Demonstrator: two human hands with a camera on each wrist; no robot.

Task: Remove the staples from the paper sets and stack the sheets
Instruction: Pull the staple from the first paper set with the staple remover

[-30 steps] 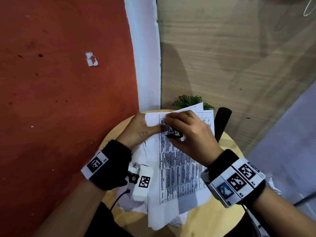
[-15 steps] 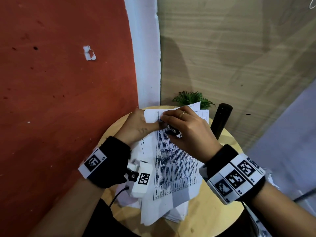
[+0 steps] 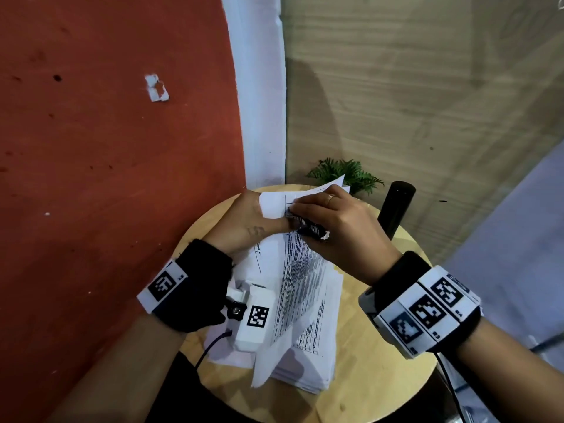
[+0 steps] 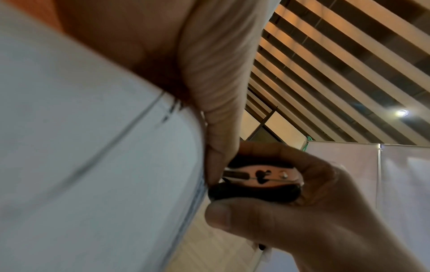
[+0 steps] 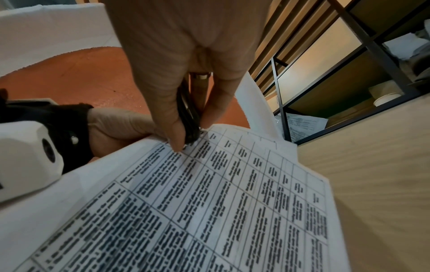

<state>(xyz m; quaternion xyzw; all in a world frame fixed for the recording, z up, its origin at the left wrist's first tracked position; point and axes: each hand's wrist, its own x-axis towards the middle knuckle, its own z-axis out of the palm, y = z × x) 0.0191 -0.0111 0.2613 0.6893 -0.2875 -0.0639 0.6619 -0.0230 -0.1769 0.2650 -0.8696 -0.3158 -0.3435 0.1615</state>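
Observation:
A stapled paper set (image 3: 297, 279) printed with a table is lifted above the round wooden table (image 3: 378, 361). My left hand (image 3: 247, 221) pinches its top left corner, thumb on top. My right hand (image 3: 332, 221) grips a black staple remover (image 3: 309, 227) whose tip meets that corner. In the left wrist view the staple remover (image 4: 258, 180) is squeezed between thumb and fingers beside the paper edge (image 4: 93, 165). In the right wrist view the staple remover (image 5: 188, 114) touches the sheet (image 5: 209, 202) at the corner. A stack of sheets (image 3: 311, 361) lies underneath.
A black cylinder (image 3: 395, 207) stands at the table's back right. A small green plant (image 3: 346, 174) sits behind the papers against the wooden wall. A red wall (image 3: 106, 178) rises at the left. Dark shelving (image 5: 337, 64) is off to the right.
Both hands and the paper set have shifted a little away from me, toward the wall. The lower end of the set has swung left. The grips are unchanged.

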